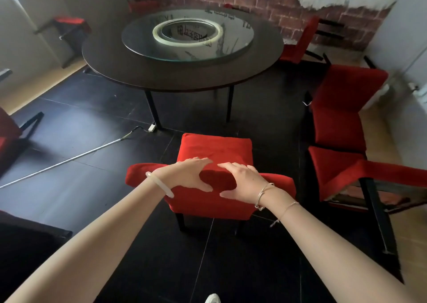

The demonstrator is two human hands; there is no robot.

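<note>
Head view: at lower centre the left hand (pixel 187 175) and right hand (pixel 242 182) sit side by side, fingers wrapped over the backrest top of the red chair (pixel 215 148), thumbs on its near face. The chair stands on dark floor tiles, short of the round desk (pixel 161 76). Pushed crookedly, it could strike a desk leg (pixel 153 111) or catch the cable (pixel 136 129) left of centre. The loose cover may slip under the grip.

Chair (pixel 215 150) dead ahead, left hand (pixel 189 173) and right hand (pixel 242 182) side by side on its backrest (pixel 208 201); worktop (pixel 184 76) behind it, turntable (pixel 235 37) on top, ring (pixel 158 34) on turntable; spare chairs (pixel 339 118) right; rod (pixel 62 163) on floor (pixel 92 122) left
</note>
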